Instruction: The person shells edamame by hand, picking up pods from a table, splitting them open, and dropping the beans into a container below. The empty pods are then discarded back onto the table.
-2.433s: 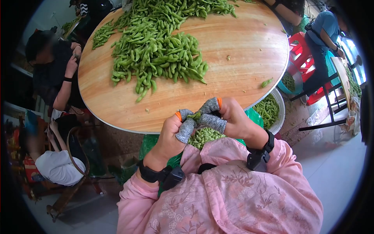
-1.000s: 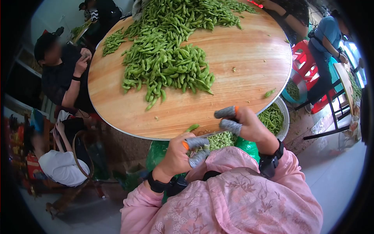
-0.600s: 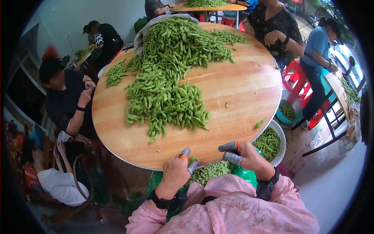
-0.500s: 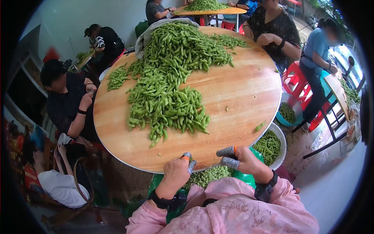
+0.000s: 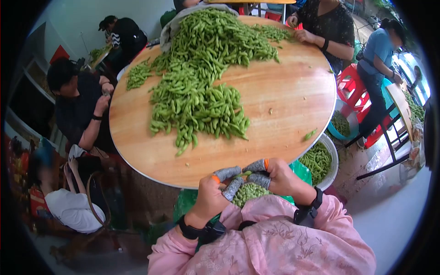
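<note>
A large heap of green bean pods (image 5: 201, 82) lies on the round wooden table (image 5: 284, 114). At the near edge, my left hand (image 5: 215, 190) and my right hand (image 5: 279, 178) meet, with grey coverings on thumbs and index fingers. Both hands' covered fingertips are closed round a small green pod (image 5: 246, 173), one from each side. Below them, shelled green beans (image 5: 250, 192) lie close to my lap, with green plastic (image 5: 185, 204) beside them. One loose pod (image 5: 310, 134) rests near the table's right edge.
A white basin of pods (image 5: 317, 160) stands below the table on the right, with a blue basin (image 5: 343, 126) and red stools (image 5: 352, 87) beyond. People sit at the left (image 5: 75, 110), at the far right side of the table (image 5: 327, 27) and farther right (image 5: 378, 59).
My hands have come together, and a pod now shows between their fingertips. The view has shifted slightly, so the table sits higher. The person across at the right has lowered their hands towards the table.
</note>
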A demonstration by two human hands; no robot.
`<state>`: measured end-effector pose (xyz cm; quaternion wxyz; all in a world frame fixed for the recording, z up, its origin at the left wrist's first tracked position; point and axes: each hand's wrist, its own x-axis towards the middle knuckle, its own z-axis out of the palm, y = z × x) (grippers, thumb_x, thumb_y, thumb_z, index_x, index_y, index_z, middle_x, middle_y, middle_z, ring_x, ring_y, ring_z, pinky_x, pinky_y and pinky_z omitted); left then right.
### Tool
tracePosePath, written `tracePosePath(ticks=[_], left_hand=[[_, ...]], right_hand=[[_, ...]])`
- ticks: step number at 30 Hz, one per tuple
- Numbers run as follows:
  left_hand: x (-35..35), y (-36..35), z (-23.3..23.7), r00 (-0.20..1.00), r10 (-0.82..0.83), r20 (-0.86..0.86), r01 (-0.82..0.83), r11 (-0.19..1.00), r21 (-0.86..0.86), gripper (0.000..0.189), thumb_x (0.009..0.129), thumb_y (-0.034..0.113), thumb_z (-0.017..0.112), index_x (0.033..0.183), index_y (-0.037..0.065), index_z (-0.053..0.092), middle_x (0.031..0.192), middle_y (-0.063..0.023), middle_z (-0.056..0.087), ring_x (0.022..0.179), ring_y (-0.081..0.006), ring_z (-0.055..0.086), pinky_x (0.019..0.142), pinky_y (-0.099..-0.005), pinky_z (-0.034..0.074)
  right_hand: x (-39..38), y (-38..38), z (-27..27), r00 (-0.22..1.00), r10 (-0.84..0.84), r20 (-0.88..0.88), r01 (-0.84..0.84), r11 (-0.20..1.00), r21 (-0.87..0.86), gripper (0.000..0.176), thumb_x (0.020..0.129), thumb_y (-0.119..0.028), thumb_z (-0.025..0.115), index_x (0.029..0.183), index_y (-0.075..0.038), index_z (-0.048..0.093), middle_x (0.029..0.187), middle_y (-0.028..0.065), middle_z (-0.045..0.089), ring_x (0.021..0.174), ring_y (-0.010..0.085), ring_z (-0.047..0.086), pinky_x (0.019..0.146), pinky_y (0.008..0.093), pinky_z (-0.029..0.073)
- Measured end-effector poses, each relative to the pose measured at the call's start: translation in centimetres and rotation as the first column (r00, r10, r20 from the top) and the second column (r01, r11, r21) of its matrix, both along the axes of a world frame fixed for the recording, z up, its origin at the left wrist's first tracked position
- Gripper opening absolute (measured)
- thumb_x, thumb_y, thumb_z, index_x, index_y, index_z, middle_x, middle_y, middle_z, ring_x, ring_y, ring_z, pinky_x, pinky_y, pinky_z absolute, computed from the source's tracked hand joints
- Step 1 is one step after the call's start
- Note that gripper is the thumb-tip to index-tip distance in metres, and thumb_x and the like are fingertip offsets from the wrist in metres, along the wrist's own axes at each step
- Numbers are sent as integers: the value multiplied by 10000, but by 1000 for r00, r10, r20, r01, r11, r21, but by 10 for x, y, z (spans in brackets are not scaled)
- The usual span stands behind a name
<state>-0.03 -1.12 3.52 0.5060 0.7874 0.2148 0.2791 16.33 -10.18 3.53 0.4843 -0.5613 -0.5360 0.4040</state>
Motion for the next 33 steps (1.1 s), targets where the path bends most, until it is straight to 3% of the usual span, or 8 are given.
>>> tracePosePath(ticks=[4,8,10,14,16,17,22,33], left_hand=[[-2,9,-2,971,-113,-209,123,992,33,208,796,3,502,995,-48,537,787,-89,611,693,-100,566,640,-227,455],[3,12,-7,930,-258,-260,254,966,-46,195,771,99,559,910,-37,552,722,-177,591,658,-287,592,597,-304,448],[5,6,-8,966,-196,-166,167,970,-176,175,761,120,570,857,-27,560,702,-182,582,646,-304,580,570,-310,439],[4,-4,-9,993,-61,-99,54,996,-78,172,740,152,594,797,-7,567,669,-172,568,620,-313,562,523,-338,427],[4,0,-6,971,-69,-229,139,942,306,140,722,62,577,852,10,579,707,-137,578,610,-244,575,560,-291,437],[3,1,-6,971,-71,-230,141,943,302,140,722,62,577,852,10,579,707,-137,578,610,-244,575,560,-291,437],[1,4,-7,955,20,-297,161,805,571,162,651,136,597,791,55,588,640,-129,543,586,-318,531,502,-383,397],[-1,4,-5,954,-23,-299,200,791,578,171,613,140,608,748,44,565,626,-138,513,583,-328,515,514,-387,394]], right_hand=[[8,-3,5,923,2,384,-29,997,66,215,691,-58,607,906,-57,613,793,173,578,692,363,527,591,343,437],[7,-3,11,874,56,482,-88,995,45,234,713,-42,590,947,-35,600,791,169,588,694,293,578,600,312,444],[3,-6,11,972,-79,220,100,991,-84,238,764,-45,568,995,9,573,823,127,614,735,181,590,625,280,448],[7,-8,-13,965,-83,-250,74,996,-43,223,839,-111,530,1001,39,558,840,14,601,755,87,526,663,253,436],[6,-9,-8,941,-39,-336,13,997,-78,218,843,-136,532,980,29,567,817,7,593,737,74,513,656,235,425],[5,-10,-4,908,4,-418,-51,994,-102,217,846,-161,534,959,19,576,794,0,585,719,61,501,649,217,414],[1,-12,2,907,-20,-420,-50,986,-156,216,850,-196,532,910,4,587,761,-14,570,682,53,482,619,198,396],[-2,-11,-3,886,-64,-460,-23,983,-181,194,837,-186,548,850,4,587,733,0,573,664,60,501,596,204,404]])
